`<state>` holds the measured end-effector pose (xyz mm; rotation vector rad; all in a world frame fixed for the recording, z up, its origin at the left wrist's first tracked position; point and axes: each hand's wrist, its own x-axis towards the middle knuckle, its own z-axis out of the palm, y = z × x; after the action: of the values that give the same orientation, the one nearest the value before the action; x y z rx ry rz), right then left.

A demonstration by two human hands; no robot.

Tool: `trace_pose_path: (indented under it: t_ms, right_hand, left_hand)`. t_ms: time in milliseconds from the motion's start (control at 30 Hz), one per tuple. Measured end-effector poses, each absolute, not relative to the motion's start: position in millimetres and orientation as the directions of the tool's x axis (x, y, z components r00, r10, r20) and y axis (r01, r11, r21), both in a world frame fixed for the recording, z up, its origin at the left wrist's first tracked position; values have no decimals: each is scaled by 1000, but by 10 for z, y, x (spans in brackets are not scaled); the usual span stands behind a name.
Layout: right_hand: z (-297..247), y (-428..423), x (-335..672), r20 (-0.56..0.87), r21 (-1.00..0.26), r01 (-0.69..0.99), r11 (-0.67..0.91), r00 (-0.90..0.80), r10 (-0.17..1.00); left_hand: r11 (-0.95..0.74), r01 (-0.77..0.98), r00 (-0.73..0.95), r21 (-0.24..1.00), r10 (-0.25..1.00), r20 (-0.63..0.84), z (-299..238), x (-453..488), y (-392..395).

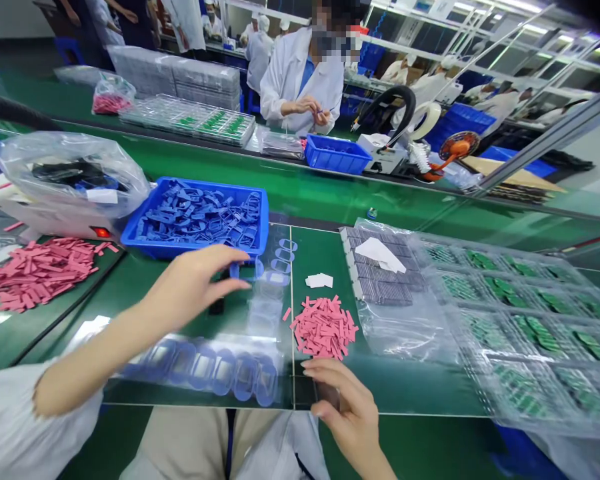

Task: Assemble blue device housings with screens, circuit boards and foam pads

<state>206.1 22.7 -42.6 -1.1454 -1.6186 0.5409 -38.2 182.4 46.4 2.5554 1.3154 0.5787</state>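
Pinching left hand: we hold a blue frame between thumb and forefinger, the tips only slightly parted.
Edge grip: so thin a rim probably offers little else to hold, and this leaves part of the frame uncovered.
Frame's place: it is over the table, just in front of the blue bin.
Frame's look: small, blue and thin-walled; blur hides finer detail.
Curled right hand: we have thumb and fingers well parted around a dark plate, apparently held, near the table's front edge.
Plate's look: flat and dark with a faint sheen, partly hidden by the hand.
Bin: its loose blue parts lie near our left hand, presumably for short reaches.
Pink strips: we have them heaped just beyond the right hand, likely for the same reason.
Rounded blue-rimmed pieces: they overlap in a row along the front edge, perhaps so that we can lift them singly.
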Motion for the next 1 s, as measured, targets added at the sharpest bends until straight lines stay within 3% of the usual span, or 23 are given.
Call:
trace_pose_path:
  t_ms: [133,233,400,1000]
  right_hand:
    - [-175,179,2017,535,-749,455,482,-13,845]
    - [39,154,1944,593,-645,528,551,-109,798]
    - [204,118,1850,578,-439,675,593,-293,761]
    - [264,3,1821,516,-409,672,617,-387,764]
  left_hand:
    - [-668,452,607,591,716,345,403,-300,1154]
    - [-693,369,622,619,679,390,290,-249,794]
    - [-671,363,562,646,711,423,167,-243,463]
    - [-599,390,446,699,787,426,202,-294,227]
